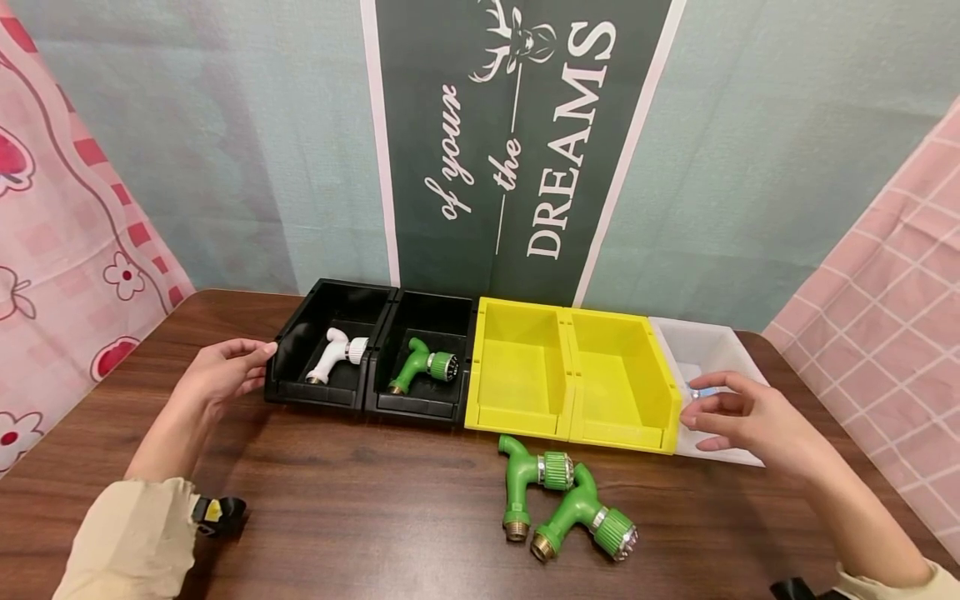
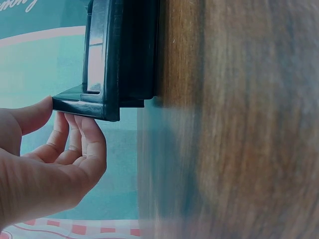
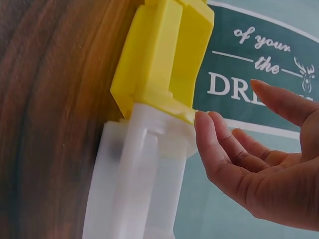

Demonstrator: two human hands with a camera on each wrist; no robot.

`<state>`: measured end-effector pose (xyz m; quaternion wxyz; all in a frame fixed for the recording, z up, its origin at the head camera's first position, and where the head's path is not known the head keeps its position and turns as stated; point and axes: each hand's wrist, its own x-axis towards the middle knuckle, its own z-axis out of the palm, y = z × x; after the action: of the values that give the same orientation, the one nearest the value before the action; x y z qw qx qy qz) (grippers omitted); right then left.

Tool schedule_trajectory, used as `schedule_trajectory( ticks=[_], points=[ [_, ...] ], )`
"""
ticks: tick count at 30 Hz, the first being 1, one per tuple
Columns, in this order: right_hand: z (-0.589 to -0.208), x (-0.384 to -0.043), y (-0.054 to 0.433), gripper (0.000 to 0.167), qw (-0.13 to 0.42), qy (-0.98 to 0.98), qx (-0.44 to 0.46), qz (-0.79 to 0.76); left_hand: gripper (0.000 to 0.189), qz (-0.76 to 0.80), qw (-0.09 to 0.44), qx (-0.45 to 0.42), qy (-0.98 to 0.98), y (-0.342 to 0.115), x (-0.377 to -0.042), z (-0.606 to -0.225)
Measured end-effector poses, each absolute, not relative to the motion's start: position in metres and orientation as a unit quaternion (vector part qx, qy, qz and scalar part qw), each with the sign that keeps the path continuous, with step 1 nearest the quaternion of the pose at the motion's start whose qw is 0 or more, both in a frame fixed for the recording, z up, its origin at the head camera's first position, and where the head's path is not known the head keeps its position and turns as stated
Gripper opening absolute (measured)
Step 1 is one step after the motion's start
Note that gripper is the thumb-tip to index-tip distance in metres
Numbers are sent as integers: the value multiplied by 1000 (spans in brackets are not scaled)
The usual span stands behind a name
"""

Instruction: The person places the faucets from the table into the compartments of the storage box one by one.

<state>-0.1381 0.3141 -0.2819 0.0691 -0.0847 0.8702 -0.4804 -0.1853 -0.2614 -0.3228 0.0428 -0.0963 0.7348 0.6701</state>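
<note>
The bin row stands on the bench, at 3 o'clock from the left hand and 10 o'clock from the right hand. Long axis: 9 to 3 o'clock, dipping slightly toward 4. Low fronts face 6 o'clock. Left hand, nearer: pinches the end black bin. Right hand: loosely open, gripping nothing; fingertip contact cannot be confirmed.
</note>
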Motion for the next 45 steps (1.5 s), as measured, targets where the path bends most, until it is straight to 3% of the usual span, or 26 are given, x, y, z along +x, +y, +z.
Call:
schedule_trajectory(
  ticks=[10,35,45],
  points=[
    [-290,-128,298,42,94,862,-103,-487,15,680,45,-99,725,-261,-184,-322],
    [-312,-102,263,55,237,798,-121,-541,10,689,43,-97,717,-261,-184,-323],
    [-322,-97,258,55,271,776,-121,-556,12,696,45,-97,710,-261,-185,-322]
  ],
)
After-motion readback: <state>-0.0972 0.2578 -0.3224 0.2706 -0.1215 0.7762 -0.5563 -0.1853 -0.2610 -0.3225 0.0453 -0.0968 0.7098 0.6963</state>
